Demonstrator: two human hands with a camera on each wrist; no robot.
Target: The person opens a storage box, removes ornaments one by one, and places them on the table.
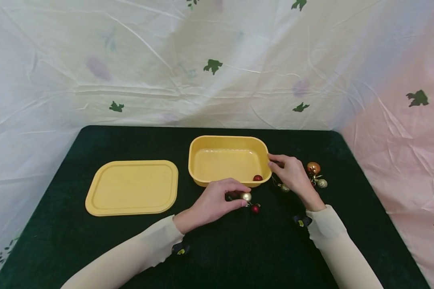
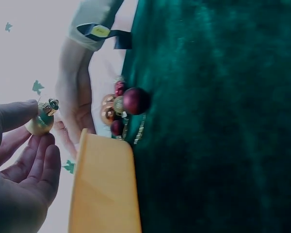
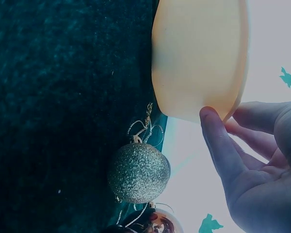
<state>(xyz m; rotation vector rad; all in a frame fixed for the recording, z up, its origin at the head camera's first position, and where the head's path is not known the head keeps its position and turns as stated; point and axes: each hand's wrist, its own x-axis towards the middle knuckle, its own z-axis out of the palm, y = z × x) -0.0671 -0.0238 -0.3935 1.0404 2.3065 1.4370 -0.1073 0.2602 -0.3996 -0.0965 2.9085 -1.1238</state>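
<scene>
My left hand [image 1: 215,202] pinches a shiny gold Christmas bauble [image 1: 246,196] just in front of the yellow container [image 1: 217,160]. In the left wrist view, thumb and fingers hold this bauble, its cap [image 2: 51,105] facing outward. A dark red bauble [image 1: 258,178] lies inside the container at its front right corner. Another red bauble [image 1: 255,209] rests on the table below the left fingertips. My right hand [image 1: 293,174] grips the container's right rim, thumb on the outer wall in the right wrist view. Beside that hand lies a glittery bauble [image 3: 139,172] with a string loop.
A yellow lid [image 1: 132,188] lies flat on the dark green tablecloth [image 1: 238,253], left of the container. Right of my right hand, a copper bauble [image 1: 313,167] and a small glittery bauble [image 1: 322,183] lie clustered together. A patterned curtain [image 1: 148,72] hangs behind the table.
</scene>
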